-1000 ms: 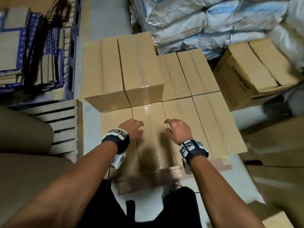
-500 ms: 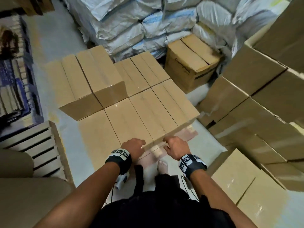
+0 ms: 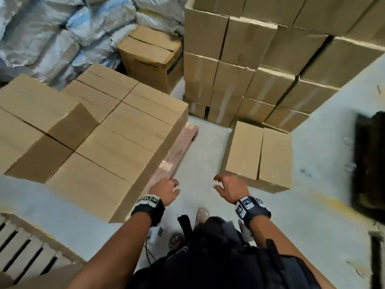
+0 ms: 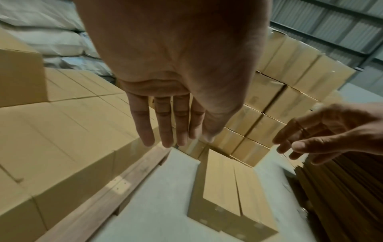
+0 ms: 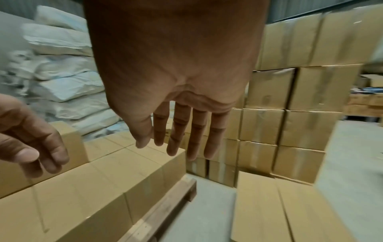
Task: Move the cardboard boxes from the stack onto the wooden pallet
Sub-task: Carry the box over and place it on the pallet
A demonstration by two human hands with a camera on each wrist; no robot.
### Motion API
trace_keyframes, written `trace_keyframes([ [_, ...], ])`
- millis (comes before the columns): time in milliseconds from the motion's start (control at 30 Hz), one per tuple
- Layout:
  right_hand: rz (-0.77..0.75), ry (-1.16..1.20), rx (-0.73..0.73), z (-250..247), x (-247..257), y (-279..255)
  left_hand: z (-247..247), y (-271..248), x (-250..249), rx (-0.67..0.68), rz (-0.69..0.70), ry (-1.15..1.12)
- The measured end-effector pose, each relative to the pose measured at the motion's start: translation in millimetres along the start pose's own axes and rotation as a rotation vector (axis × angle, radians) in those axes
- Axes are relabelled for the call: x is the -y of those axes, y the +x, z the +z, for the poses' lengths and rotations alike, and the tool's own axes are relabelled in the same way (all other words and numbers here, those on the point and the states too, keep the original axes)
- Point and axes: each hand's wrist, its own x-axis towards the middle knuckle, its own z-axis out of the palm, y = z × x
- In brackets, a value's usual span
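Several brown cardboard boxes (image 3: 125,142) lie in a flat layer on the wooden pallet (image 3: 179,151), with two more boxes (image 3: 41,113) on top at the left. A tall stack of cardboard boxes (image 3: 260,59) rises at the upper right. One lone box (image 3: 260,155) sits on the floor in front of that stack. My left hand (image 3: 166,189) hangs empty beside the pallet's near corner, fingers straight (image 4: 163,131). My right hand (image 3: 228,187) is empty too, fingers spread and relaxed (image 5: 178,139), just left of the lone box.
White sacks (image 3: 62,34) are piled at the back left. A printed carton (image 3: 152,57) stands between the sacks and the stack. A second, slatted pallet (image 3: 27,249) lies at the lower left. A dark object (image 3: 368,161) sits at the right edge. Grey floor (image 3: 200,163) runs between pallet and lone box.
Both hands have left the box on the pallet and swung right, empty. My view has turned right, bringing the tall stack and the lone floor box into sight.
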Motion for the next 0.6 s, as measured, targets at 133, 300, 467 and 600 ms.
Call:
trace_keyframes([
  [133, 0.181, 0.096, -0.020, 14.6, -57.9, -57.9, 15.9, -5.5, -64.7, 0.017, 0.090, 0.089],
  [300, 0.295, 0.188, -0.066, 22.9, -129.8, -113.5, 42.2, 5.3, -142.3, 0.077, 0.161, 0.156],
  [467, 0.356, 0.245, -0.087, 19.5, -205.0, -153.3, 72.4, 21.8, -224.5, 0.125, 0.188, 0.237],
  [600, 0.375, 0.260, -0.081, 15.9, -255.4, -162.4, 89.3, 35.8, -281.7, 0.133, 0.219, 0.282],
])
